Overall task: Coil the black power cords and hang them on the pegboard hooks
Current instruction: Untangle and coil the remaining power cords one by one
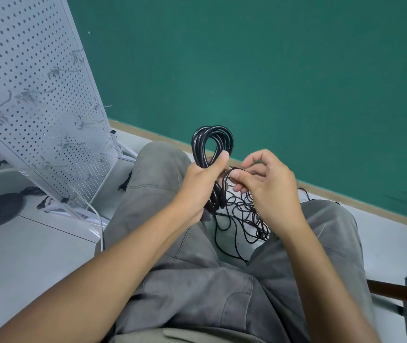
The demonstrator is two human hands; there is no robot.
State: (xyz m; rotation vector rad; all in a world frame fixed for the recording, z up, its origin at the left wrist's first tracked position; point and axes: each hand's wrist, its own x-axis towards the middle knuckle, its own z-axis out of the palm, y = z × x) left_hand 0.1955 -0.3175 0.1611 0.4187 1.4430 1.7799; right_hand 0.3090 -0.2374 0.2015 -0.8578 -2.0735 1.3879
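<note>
The left hand (201, 184) grips a coiled bundle of thick black power cord (211, 147) above the person's lap. The right hand (264, 186) pinches a thin black cord (237, 211) that trails tangled between the knees, near the white perforated pegboard (36, 95).

Teal wall (271, 70) meeting pale grey tiled floor (24, 256) along a tan skirting strip (346, 196); even, diffuse light falling across both.

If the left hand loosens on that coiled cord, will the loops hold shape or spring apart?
Probably spring apart: nothing ties the coiled cord, only the left hand grips it. It looks fairly stiff, its loops standing upright. The right hand pinches a thinner, floppier strand.
</note>
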